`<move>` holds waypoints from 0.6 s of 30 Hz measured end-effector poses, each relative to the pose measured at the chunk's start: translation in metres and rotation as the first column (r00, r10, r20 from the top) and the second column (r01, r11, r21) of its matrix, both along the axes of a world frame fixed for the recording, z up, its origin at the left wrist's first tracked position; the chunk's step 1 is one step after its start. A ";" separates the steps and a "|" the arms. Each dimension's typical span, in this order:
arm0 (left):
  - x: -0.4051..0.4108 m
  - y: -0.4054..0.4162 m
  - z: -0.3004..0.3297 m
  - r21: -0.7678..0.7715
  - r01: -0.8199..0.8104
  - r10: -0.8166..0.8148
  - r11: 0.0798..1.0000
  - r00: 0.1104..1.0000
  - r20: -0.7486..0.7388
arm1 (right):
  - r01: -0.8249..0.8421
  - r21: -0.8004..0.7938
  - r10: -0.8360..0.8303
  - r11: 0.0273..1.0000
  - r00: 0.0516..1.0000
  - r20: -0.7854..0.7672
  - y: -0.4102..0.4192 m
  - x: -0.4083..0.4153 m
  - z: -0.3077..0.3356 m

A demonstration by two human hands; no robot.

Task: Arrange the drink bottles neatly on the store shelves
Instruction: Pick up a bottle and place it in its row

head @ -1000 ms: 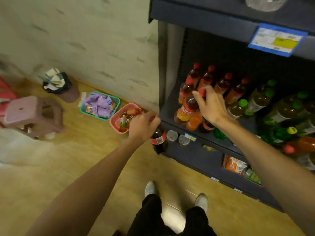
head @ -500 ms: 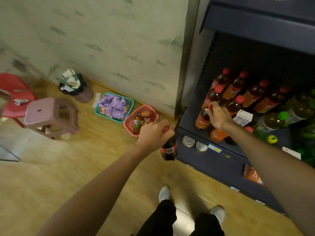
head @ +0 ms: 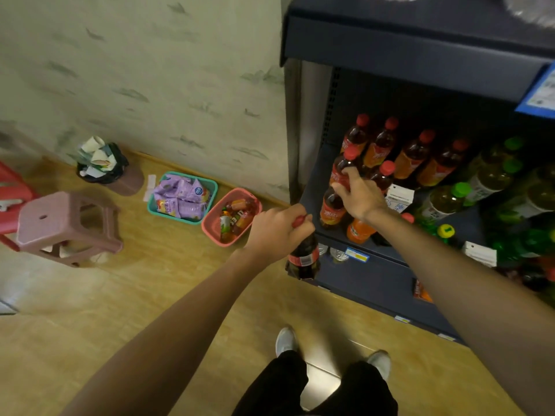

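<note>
cola bottle [head: 303,256]: hanging upright off-shelf | red-capped bottles [head: 381,145]: upright, shelved

two hands [head: 277,228], two baskets [head: 210,217], one stool [head: 60,223], one bin [head: 105,166].

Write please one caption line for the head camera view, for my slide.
Left hand holds a dark cola bottle by its neck while right hand grips a red-capped bottle on the shelf.

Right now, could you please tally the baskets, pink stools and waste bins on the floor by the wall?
baskets: 2 (teal basket, pink basket)
pink stool: 1
waste bin: 1
total: 4
</note>
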State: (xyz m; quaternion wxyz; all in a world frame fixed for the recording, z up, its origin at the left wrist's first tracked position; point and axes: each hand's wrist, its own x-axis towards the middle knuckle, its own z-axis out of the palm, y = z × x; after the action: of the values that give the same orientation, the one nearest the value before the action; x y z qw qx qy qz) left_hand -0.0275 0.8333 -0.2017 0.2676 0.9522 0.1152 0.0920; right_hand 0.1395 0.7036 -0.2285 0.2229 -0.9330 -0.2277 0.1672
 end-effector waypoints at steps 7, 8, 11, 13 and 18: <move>0.029 -0.040 0.004 -0.053 0.115 -0.114 0.992 0.993 0.009 | 0.110 0.289 -0.162 0.951 0.973 0.164 -0.053 -0.015 0.033; 0.034 -0.050 0.005 -0.047 0.150 -0.150 0.988 0.989 0.002 | 0.123 0.305 -0.188 0.944 0.963 0.194 -0.066 -0.018 0.037; 0.052 -0.091 0.005 -0.076 0.274 -0.272 0.959 0.962 0.032 | 0.242 0.320 -0.321 0.916 0.921 0.219 -0.119 -0.027 0.045; 0.063 -0.126 0.005 -0.085 0.376 -0.373 0.923 0.927 0.044 | 0.339 0.327 -0.420 0.882 0.881 0.220 -0.162 -0.034 0.049; 0.077 -0.232 0.010 -0.055 0.568 -0.566 0.821 0.823 0.058 | 0.550 0.341 -0.638 0.763 0.727 0.253 -0.283 -0.063 0.056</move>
State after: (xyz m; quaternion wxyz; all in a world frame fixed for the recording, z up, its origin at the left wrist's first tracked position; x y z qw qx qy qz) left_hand 0.0499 0.6013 -0.1916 0.3182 0.9314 -0.1751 0.0227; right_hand 0.0763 0.4202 -0.1725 0.3320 -0.9359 0.0303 -0.1137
